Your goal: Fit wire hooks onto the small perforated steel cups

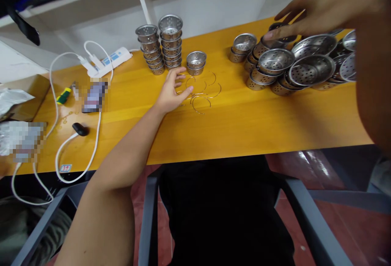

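Cups, perforated metal (276,61): nested group at the right of the bench (226,135), mostly short stacks crowded together, several leaning. Mouths wide, walls and floors pierced with small round holes, rims apparently rolled.

Handling, as judged: light; stiff in the wall, though a thin rim may dent if squeezed hard; smooth and somewhat slippery, the holes lending slight grip. Not fragile. Nested pieces may cling, so one lifted cup could bring its neighbour. Best hold: thumb inside the mouth and fingers outside, pinching the upper wall just below the rim; for a whole stack, fingers round the lowest cup.

Right hand (317,13): above the back of this group, fingers curved downward, thumb at the rim of a shadowed cup (273,42). Whether it grips that cup or merely rests there cannot be told.

Left hand (171,91): grasping nothing visible, thumb and fingers parted, low over the bench beside curved wires (220,90). These are thin, springy-looking, loosely scattered; likely easiest pinched at mid-arc.

Short stack (196,63): upright, just beyond the left hand's fingers.

Tall stacks, two (171,34): upright, side by side, behind and left of the short stack; probably easy to topple.

Outlying, left: white power strip (115,59); phone, blurred (94,97); green-and-yellow handle (64,95); white cables (98,129).
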Demonstrator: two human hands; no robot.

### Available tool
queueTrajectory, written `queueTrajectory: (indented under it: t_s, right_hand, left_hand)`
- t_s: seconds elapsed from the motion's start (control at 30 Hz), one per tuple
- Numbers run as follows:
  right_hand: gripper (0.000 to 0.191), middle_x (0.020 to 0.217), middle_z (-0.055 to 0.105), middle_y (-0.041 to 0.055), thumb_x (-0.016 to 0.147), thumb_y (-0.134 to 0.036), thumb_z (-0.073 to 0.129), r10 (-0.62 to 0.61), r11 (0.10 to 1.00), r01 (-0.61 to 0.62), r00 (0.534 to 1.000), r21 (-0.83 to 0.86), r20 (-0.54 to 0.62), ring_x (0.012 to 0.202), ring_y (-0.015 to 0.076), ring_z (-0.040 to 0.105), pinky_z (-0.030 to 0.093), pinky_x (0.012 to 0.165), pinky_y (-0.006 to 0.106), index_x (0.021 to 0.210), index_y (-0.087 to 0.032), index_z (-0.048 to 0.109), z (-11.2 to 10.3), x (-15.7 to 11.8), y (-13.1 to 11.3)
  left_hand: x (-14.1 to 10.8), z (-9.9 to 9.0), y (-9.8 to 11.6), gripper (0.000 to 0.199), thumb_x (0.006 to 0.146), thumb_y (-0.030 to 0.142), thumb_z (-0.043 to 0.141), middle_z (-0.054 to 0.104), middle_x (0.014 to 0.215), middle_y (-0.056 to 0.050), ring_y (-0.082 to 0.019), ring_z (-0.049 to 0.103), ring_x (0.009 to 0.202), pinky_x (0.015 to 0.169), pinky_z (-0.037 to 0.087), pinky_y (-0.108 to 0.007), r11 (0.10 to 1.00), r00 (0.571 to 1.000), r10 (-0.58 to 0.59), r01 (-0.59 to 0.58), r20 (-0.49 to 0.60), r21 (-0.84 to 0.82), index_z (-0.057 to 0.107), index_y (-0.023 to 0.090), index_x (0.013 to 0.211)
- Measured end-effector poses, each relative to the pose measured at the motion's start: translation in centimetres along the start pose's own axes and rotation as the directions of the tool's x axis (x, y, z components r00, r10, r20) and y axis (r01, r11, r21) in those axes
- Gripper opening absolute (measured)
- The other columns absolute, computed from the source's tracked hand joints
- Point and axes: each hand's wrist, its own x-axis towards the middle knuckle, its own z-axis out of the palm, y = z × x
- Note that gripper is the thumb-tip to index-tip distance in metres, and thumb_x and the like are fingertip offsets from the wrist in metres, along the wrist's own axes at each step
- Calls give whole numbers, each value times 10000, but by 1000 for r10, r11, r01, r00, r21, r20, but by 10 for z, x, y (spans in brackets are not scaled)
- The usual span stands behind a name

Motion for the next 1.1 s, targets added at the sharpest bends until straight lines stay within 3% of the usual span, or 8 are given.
queueTrajectory:
  t_s: [0.1, 0.3, 0.43, 0.57, 0.67, 0.83, 0.97, 1.1]
  right_hand:
    - [505, 1213, 853, 142, 1220, -633, 803, -21, 999, 21, 1000, 34, 5, 1253, 297, 823, 605, 1321, 465, 1438, -180, 857, 20, -22, -45]
    - [402, 1326, 804, 193, 1173, -328, 826, -84, 996, 84, 996, -36, -8, 1130, 306, 776, 620, 1297, 524, 1529, -142, 832, 66, -14, -108]
    - [563, 1741, 670, 274, 1161, -326, 763, -139, 990, 137, 975, 24, 171, 1431, 420, 769, 551, 1423, 614, 1688, -128, 736, 125, 4, -121]
    - [395, 1668, 758, 146, 1164, -462, 672, -71, 996, 65, 991, 60, 110, 1559, 465, 715, 566, 1411, 691, 1508, -329, 813, 174, 14, -114]
    - [439, 1565, 802, 167, 1180, -603, 596, -44, 996, 40, 998, 74, 50, 1496, 501, 732, 589, 1366, 745, 1452, -358, 838, 176, 12, -114]
    - [601, 1502, 824, 159, 1159, -849, 587, -87, 972, 73, 995, 225, 50, 1431, 504, 755, 624, 1311, 757, 1492, -414, 834, 143, -21, -149]
    - [717, 1295, 884, 106, 1063, -1038, 621, -129, 904, 82, 988, 421, 84, 1235, 441, 814, 696, 1192, 722, 1306, -415, 878, 144, -41, -171]
    - [868, 1091, 883, 99, 877, -1213, 658, -82, 841, 49, 996, 538, 37, 1074, 419, 806, 721, 1045, 708, 1107, -396, 840, 153, -37, -169]
  left_hand:
    - [0, -1, 1, 803, 1021, 588, 903, 620, 1810, -144, -362, 716, 1579, 1265, 681, -551, 999, 999, -31, 31, -8, -11, 559, 381, 1716]
    - [1, -3, 1, 891, 1018, 703, 928, 567, 1899, -175, -367, 705, 1597, 1291, 665, -567, 997, 997, -75, 74, -24, -24, 521, 372, 1738]
    - [1, -5, 2, 905, 1020, 728, 928, 564, 1911, -171, -373, 707, 1617, 1302, 666, -573, 998, 997, -69, 69, -27, -13, 503, 391, 1745]
    - [0, -3, 0, 875, 1050, 710, 895, 558, 1913, -181, -373, 711, 1623, 1306, 674, -588, 999, 999, -48, 47, -24, -17, 491, 373, 1749]
    - [1, -2, -3, 877, 1059, 723, 898, 559, 1909, -187, -386, 701, 1645, 1309, 678, -594, 999, 998, -51, 51, -36, -2, 495, 375, 1755]
    - [3, -2, -2, 1141, 960, 923, 931, 489, 1950, -182, -423, 612, 1769, 1385, 630, -608, 1000, 999, -14, 14, -46, 2, 401, 403, 1826]
    - [6, -4, 12, 1173, 853, 1017, 957, 729, 1679, -167, -433, 731, 1627, 1436, 591, -654, 999, 999, -31, 32, -38, 8, 558, 308, 1698]
    - [9, -3, 25, 1085, 872, 1033, 928, 808, 1501, -122, -397, 813, 1483, 1390, 622, -654, 995, 998, -55, 55, 3, -83, 641, 289, 1607]
